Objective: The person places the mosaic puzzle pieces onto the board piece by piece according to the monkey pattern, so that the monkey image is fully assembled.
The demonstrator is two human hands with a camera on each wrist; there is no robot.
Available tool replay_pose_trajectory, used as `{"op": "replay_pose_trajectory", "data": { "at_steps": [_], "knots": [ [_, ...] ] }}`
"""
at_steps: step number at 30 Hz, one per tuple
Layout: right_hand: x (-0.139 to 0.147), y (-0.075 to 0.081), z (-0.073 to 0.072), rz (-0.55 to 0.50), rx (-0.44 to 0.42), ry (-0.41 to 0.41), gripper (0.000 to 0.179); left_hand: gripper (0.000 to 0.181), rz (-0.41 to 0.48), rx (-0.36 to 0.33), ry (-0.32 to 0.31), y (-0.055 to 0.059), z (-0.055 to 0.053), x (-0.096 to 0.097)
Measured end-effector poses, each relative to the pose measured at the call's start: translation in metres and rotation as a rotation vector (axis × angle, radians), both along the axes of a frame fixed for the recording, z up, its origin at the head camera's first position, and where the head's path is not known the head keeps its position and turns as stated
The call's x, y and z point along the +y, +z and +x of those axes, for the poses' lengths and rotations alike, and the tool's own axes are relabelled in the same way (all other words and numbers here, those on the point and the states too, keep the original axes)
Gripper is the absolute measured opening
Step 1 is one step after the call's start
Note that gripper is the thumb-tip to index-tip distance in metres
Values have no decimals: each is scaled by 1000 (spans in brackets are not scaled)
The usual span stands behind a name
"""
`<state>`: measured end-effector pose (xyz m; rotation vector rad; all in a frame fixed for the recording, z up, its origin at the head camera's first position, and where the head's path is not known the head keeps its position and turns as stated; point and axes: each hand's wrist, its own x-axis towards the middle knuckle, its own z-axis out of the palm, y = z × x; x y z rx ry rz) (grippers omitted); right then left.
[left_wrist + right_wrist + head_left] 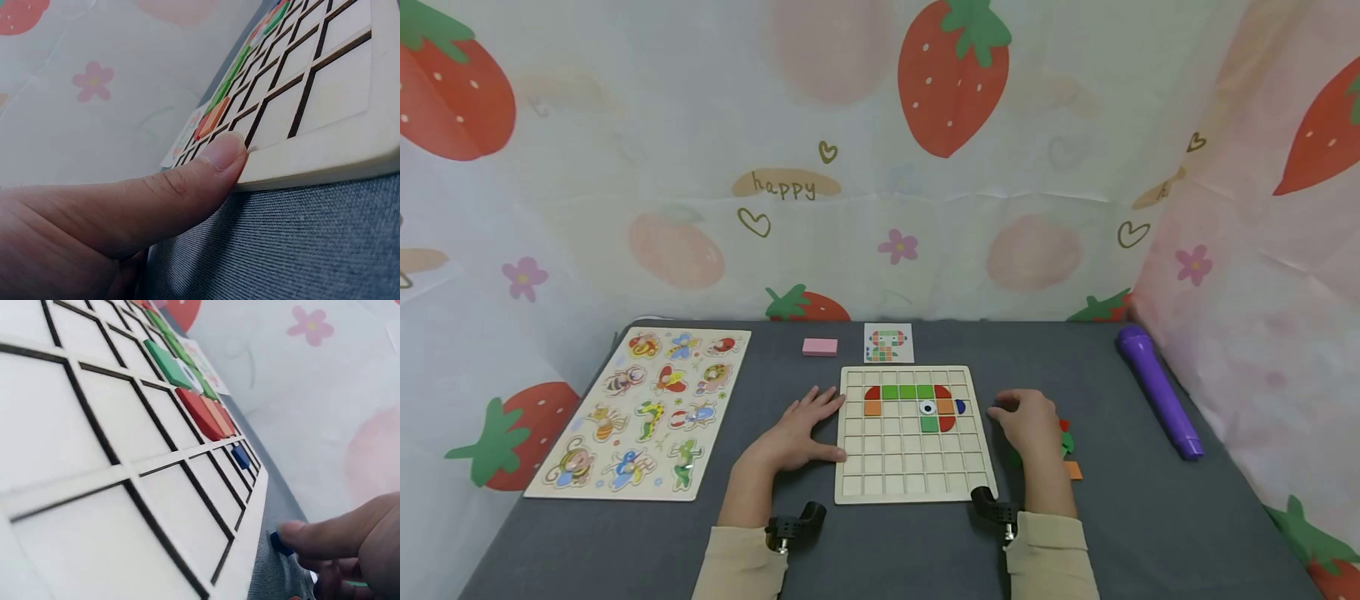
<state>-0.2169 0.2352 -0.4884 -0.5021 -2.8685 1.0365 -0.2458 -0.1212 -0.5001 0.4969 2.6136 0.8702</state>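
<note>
Against the right hand's (1032,422) thumb lies a blue piece (280,544).

I see a flat table under dark grey cloth (625,550). On it lie a cream board of cartoon animals (647,421), a pink oblong block (820,347), a white square picture card (889,343), a pale wooden grid board (891,467), little red, green and orange pieces (1068,442), and a long purple tube (1160,393).

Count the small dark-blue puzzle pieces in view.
2: one small dark-blue piece in the rightmost column of the cream wooden grid board, another dark-blue piece pinched in the bare right hand. More may be hidden beneath that hand.
</note>
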Motion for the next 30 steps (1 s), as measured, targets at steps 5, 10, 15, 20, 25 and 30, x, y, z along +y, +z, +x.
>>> {"op": "replay_pose_trajectory", "data": {
  "at_steps": [5,10,15,20,25,30],
  "knots": [
    [-3,-1,-1,49,-30,-22,31,96,3,8,-3,-1,0,-1],
    [-2,-2,-1,37,1,-29,23,96,5,11,-2,0,0,0],
    [0,1,0,26,31,-17,17,95,10,10,-2,0,0,1],
    [-1,9,0,22,60,-9,16,95,14,9,-2,0,-1,1],
    [-8,13,-1,19,107,49,14,94,13,6,8,1,1,1],
    [-18,14,-5,-10,143,87,16,94,18,5,8,2,1,0]
  ]
}}
